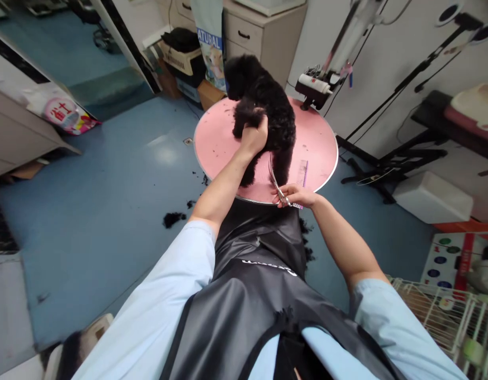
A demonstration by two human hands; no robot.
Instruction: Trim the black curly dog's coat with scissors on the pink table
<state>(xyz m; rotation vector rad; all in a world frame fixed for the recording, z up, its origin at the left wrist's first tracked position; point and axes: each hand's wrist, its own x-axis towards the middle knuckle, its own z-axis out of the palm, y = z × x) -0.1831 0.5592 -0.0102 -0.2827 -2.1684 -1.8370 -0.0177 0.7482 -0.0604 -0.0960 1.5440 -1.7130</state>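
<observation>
A small black curly dog (263, 100) stands on a round pink grooming table (216, 142), its head turned away from me. My left hand (254, 136) grips the dog's rear, around the tail area. My right hand (295, 196) holds silver scissors (276, 182) at the table's near edge, blades pointing up toward the dog's hind leg. A purple comb (302, 173) lies on the table just beyond my right hand. I wear a black apron over a light blue shirt.
Clumps of cut black fur (173, 218) lie on the blue floor left of the table. A grooming arm clamp (316, 89) sits at the table's far edge. A white wire cage (446, 311) stands at right, cabinets (263, 34) behind.
</observation>
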